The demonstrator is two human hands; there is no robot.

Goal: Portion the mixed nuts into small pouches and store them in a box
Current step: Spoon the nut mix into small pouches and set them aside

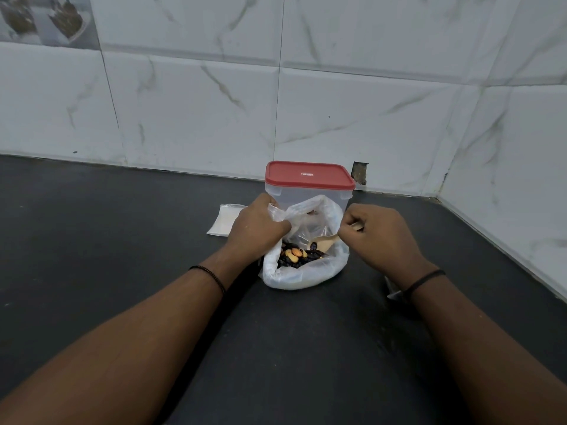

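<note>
I see the clear plastic box with the red lid [308,187] standing shut near the back of the dark countertop [122,240], against the white marble-look tiled wall [337,102]. Directly in front of the box sits a translucent white plastic bag [306,276] of mixed nuts [296,256], its mouth open. My left hand [256,230] grips the bag's left rim, fingers curled into the plastic. My right hand [379,233] pinches the handle of a small wooden spoon [326,240], its bowl dipped among the nuts. Left of the box lies a flat stack of small clear pouches [224,220].
</note>
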